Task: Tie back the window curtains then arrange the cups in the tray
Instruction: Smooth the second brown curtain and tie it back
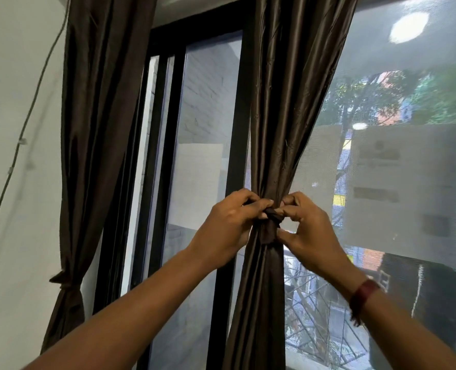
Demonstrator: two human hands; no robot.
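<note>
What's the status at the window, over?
Both busy: left hand and right hand pinch the tie knot on the right curtain. The left curtain already tied. Nothing blocking.

Both arms raised fwd, forearms converging from the lower corners. L hand (228,222): back of hand to cam, fingers (263,203) curled, pinching curtain tie (271,218) from the left. R hand (308,227): fingers bent, thumb low, pinching same tie from the right. Hands level, close together.

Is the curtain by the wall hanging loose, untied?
No, the curtain by the wall is gathered low down by a knotted tie.
</note>
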